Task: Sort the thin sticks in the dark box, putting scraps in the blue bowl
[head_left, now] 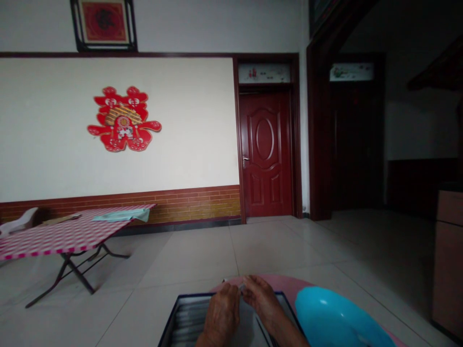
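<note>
My left hand (pixel 223 308) and my right hand (pixel 261 298) meet at the bottom middle of the view, fingers curled and pinched together. Between the fingertips shows a small pale piece (pixel 241 287), too small to name; the right fingers close on it. What the left fingers grip is hidden behind the hand. Below both hands lies a shallow tray (pixel 172 320) with a dark blue rim. Its left side holds several thin grey strips (pixel 188 320) lying side by side, blurred. A thin dark line runs through the tray beneath my right wrist.
A bright blue plastic basin (pixel 336 315) stands right of the tray on a pink round tabletop (pixel 289 284). Further left is a folding table (pixel 72 231) with a red-checked cover and a light green cloth (pixel 123 215). A closed red door (pixel 265 154) stands beyond the tiled floor.
</note>
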`<action>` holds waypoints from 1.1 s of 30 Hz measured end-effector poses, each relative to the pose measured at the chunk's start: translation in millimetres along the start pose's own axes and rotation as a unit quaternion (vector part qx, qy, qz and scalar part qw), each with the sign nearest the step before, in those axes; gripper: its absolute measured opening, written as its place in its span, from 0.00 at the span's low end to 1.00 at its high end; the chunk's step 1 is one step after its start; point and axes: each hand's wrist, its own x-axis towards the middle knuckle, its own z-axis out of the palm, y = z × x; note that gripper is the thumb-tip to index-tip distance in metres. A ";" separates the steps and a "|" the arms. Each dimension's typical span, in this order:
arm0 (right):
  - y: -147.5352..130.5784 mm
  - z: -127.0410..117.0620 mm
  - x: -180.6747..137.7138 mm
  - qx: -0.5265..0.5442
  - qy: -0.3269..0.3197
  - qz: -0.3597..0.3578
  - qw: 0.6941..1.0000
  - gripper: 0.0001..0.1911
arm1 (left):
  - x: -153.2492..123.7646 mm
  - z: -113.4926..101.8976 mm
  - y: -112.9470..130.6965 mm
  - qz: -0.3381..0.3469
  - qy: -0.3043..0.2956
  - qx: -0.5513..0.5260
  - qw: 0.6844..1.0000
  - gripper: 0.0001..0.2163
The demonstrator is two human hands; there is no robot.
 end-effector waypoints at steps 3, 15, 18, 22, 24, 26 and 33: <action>1.4 0.4 -0.6 0.006 0.000 0.003 1.000 0.19 | 6.8 -12.6 8.0 -0.029 -0.085 0.005 0.996 0.14; 4.5 1.6 1.3 -0.012 0.004 -0.023 1.000 0.16 | 13.9 -23.2 16.1 -0.080 -0.126 -0.028 0.988 0.12; 4.0 -1.4 4.6 -0.098 0.030 -0.066 0.993 0.18 | 20.5 -35.5 14.5 -0.075 -0.117 -0.069 0.988 0.13; 2.9 -6.7 6.8 -0.202 0.086 -0.115 0.969 0.23 | 23.6 -63.5 -2.0 -0.067 -0.144 -0.081 0.984 0.11; 4.1 -7.9 5.3 -0.265 0.078 -0.144 0.950 0.24 | 16.6 -79.5 -12.5 -0.068 -0.159 -0.077 0.982 0.11; 6.1 -6.7 1.9 -0.333 0.044 -0.171 0.926 0.22 | 3.5 -94.9 -20.0 -0.060 -0.177 -0.076 0.979 0.10; 9.0 6.7 -9.5 -0.453 -0.086 -0.235 0.856 0.16 | -54.4 -121.2 -21.9 -0.005 -0.275 -0.092 0.957 0.10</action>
